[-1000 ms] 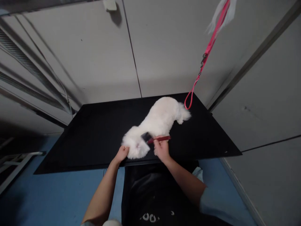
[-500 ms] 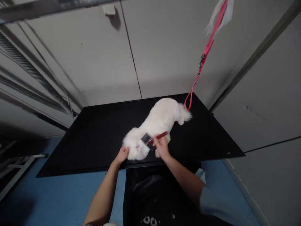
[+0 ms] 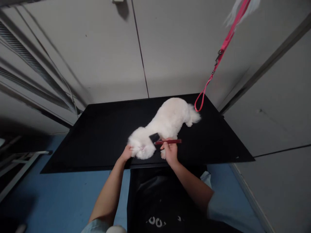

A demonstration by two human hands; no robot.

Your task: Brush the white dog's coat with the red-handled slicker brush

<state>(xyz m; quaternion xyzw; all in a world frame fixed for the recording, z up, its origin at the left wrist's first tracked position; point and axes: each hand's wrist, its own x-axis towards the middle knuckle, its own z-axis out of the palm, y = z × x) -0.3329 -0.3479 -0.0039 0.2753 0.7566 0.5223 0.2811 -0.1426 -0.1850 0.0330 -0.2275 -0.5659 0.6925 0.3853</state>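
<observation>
A white fluffy dog lies on a black grooming table, its head toward the near edge and its rump toward the back right. My right hand is closed around the red handle of a slicker brush. The brush's dark, flat head lies over the fur beside the dog's head and neck; whether its pins touch the coat cannot be made out. At the left side of the dog's head, my left hand is closed on a tuft of fur, with its fingertips partly hidden.
A pink leash hangs at the right, its loop just above the dog's rump. Grey ribbed hoses run down at the left. Behind the table stands a pale wall. A metal frame sits on the blue floor at left.
The brush has turned in my right hand, its handle now nearly level and its head slightly higher. My left hand stays at the dog's head. The whole view has shifted slightly.
</observation>
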